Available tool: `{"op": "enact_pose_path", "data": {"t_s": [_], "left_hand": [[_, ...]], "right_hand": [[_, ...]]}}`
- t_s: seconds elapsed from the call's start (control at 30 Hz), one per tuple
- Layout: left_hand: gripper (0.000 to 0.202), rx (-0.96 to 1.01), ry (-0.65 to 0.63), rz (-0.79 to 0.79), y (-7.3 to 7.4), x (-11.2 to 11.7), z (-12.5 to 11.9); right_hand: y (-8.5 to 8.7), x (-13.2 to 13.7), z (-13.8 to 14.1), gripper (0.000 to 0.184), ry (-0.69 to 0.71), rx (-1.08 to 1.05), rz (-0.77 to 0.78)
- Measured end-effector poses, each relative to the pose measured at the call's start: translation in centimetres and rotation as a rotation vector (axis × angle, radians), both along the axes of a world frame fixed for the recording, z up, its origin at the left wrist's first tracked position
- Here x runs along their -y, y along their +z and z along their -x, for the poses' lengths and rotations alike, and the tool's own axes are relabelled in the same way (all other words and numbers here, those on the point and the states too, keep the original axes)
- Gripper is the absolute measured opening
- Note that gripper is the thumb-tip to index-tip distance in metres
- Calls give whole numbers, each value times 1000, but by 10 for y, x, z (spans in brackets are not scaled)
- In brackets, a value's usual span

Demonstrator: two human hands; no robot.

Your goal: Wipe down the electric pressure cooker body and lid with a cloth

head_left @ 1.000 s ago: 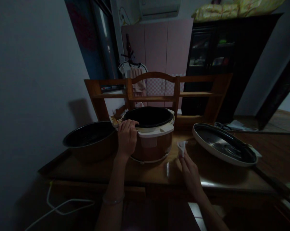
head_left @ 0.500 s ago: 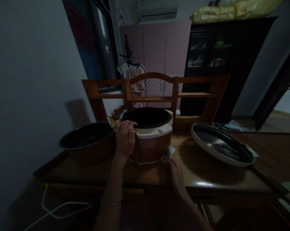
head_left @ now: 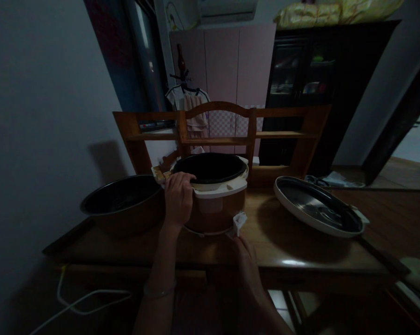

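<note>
A rice cooker body (head_left: 215, 211) with a white upper rim and a dark open well stands in the middle of the desk. My left hand (head_left: 179, 197) grips its rim at the front left, fingers curled over the edge. Low at the cooker's front right, my right hand (head_left: 244, 253) pinches a crumpled white tissue (head_left: 239, 222) against or close beside the base. A dark inner pot (head_left: 122, 204) rests to the left of the cooker. Off to the right lies the round lid (head_left: 317, 207), its underside facing up.
The wooden desk (head_left: 265, 251) has a low shelf rack (head_left: 216, 142) along its back. A wall (head_left: 49, 139) borders the left side. A white cord (head_left: 91, 293) hangs below the left front edge. Cables and a white bag (head_left: 338, 179) lie beyond the lid.
My right hand has moved left along the cooker's lower front with the tissue. My left hand keeps its hold on the rim. The whole view has shifted slightly.
</note>
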State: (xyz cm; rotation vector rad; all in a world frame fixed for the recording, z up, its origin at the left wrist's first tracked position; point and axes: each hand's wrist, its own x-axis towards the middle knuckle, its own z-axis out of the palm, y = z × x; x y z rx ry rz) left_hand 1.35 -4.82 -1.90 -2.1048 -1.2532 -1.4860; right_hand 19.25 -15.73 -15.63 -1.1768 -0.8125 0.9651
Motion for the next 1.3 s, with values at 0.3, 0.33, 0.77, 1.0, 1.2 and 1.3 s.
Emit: {"op": "enact_pose_path", "data": {"t_s": [0.3, 0.33, 0.77, 1.0, 1.2, 1.3], "left_hand": [[44, 3, -1, -11, 1, -1, -1], [44, -1, -2, -7, 1, -1, -1], [44, -9, -7, 2, 2, 1, 0], [44, -9, -11, 3, 1, 1, 0], [45, -11, -17, 5, 2, 1, 1], [45, -8, -9, -1, 2, 0, 0]], "right_hand": [[-8, 15, 53, 58, 124, 116, -136], [-9, 16, 59, 58, 126, 112, -141], [-17, 26, 100, 60, 132, -158, 18], [-13, 19, 85, 74, -46, -223, 15], [-14, 16, 100, 68, -29, -247, -31], [-21, 18, 111, 61, 52, -320, 33]]}}
